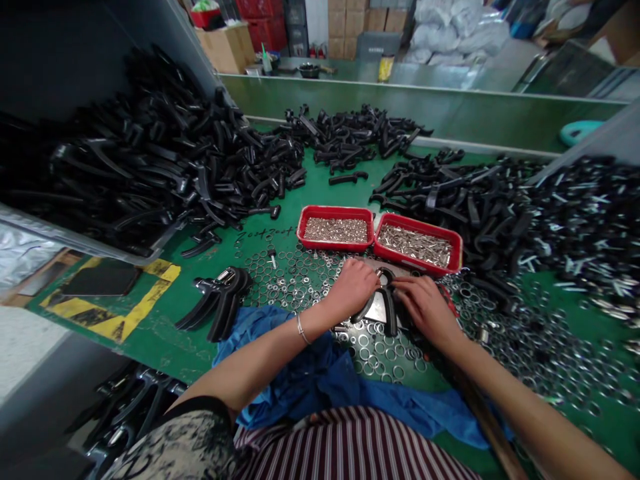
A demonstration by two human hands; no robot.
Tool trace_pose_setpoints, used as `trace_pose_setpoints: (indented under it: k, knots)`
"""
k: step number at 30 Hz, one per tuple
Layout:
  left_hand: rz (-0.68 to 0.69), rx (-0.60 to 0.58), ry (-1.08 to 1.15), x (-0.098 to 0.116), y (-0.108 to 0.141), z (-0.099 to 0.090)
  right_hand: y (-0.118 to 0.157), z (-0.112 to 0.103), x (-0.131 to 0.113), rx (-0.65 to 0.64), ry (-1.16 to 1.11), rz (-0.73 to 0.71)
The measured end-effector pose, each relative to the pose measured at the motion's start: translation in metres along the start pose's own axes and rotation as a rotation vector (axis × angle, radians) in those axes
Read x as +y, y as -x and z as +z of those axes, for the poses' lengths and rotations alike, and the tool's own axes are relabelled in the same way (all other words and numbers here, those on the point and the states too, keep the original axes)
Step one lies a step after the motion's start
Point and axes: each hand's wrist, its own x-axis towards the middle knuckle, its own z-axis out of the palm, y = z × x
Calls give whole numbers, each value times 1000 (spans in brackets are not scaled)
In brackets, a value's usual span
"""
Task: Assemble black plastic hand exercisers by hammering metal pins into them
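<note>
Left hand: your left hand (351, 289) lies on the far side of the black plastic hand gripper (389, 312), fingers pressed together and curved down over it; you cannot tell whether they pinch anything. A thin silver bangle (301, 329) circles your wrist.

Right hand: your right hand (425, 308) lies on the gripper's right side, fingers close together and slightly curved, their tips partly hidden; any pinch is hard to make out.

Work piece: the gripper sits on the green work mat (165, 347), near you and between your hands, with a smooth steel plate (377, 309) showing. Your hands hide much of it.

Beside it: one assembled black ridged hand gripper (219, 302) lies to the left, apart from your hands.

Far side: two rectangular red plastic trays (335, 209) (420, 225) stand touching, filled with countless small steel pins (336, 230).

Loose parts: uncountable shiny steel rings (295, 283) scatter around your hands. Three heaps of curved black plastic handles (150, 153) (350, 137) (450, 197) spread left, far and right, too tangled to count.

Lap: crumpled blue cloth (313, 380) covers your lap and is cut off near you.
</note>
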Motion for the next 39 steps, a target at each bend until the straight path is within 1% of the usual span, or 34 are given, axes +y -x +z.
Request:
trace_pose_setpoints:
  k: [2,4,6,8,10,12,16,20,24,26,28,29,31,33,36,39]
  knots:
    - [81,-2,-82,0,-3,0,19,-13,0,51,12,90]
    - [154,-9,-128,0,-5,-3,42,-27,-2,58,29,157]
    - [204,-23,-148,0,-6,-6,67,-40,-6,9,46,208]
    - [231,-47,-151,-1,-4,-8,90,-50,-12,-74,79,253]
    - [236,-74,-134,-3,0,-8,112,-57,-20,-154,140,304]
    - [217,-86,-93,-6,3,-5,130,-59,-28,-211,219,350]
    - [150,-69,17,-8,5,0,153,-52,-37,-265,307,371]
    - [165,-91,70,-11,2,-2,160,-45,-28,-271,292,350]
    - [45,-83,191,-11,8,-12,159,-47,-10,-267,260,389]
    - [5,-34,207,-3,20,-20,158,-48,-5,-273,233,415]
    - [21,8,204,12,35,-26,158,-49,-5,-274,215,430]
    - [42,8,203,21,44,-27,158,-48,-6,-266,208,431]
    - [95,-41,187,40,58,-25,158,-46,-9,-245,197,435]
    - [117,-100,123,54,67,-19,157,-45,-11,-235,189,450]
    - [122,-150,-1,63,75,-9,156,-44,-13,-239,179,469]
    - [149,-174,-32,60,87,-11,157,-42,-13,-211,167,462]
